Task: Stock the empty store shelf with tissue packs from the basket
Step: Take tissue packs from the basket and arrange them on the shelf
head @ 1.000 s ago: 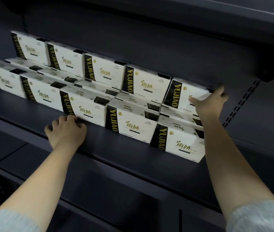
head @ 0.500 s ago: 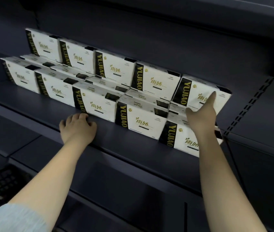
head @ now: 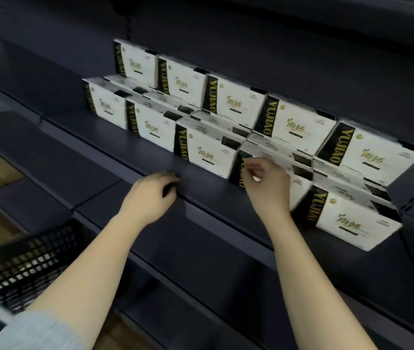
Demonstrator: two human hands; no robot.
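- The right hand has come away from the upper pack at the right end of the row and now sits in front of the fourth pack of the front row, right of centre in the frame; its fingers are curled and its thumb and forefinger look pressed together, but motion blur hides whether they pinch the pack's edge or nothing.
- The left hand has stayed on the front lip of the shelf, fingers curled over the edge, its grip holding no pack.
- The tissue packs stand on the shelf in a front row of five, with another row laid behind it and five more raised along the back, running from upper centre to the right edge of the frame.
- The view has swung, so the basket now shows at lower left; something pale lies blurred at its near corner, contents unclear.
- Judgement: the last pack is placed and the right hand is withdrawing; the next fetch from the basket seems due, with bare shelf left of the rows.
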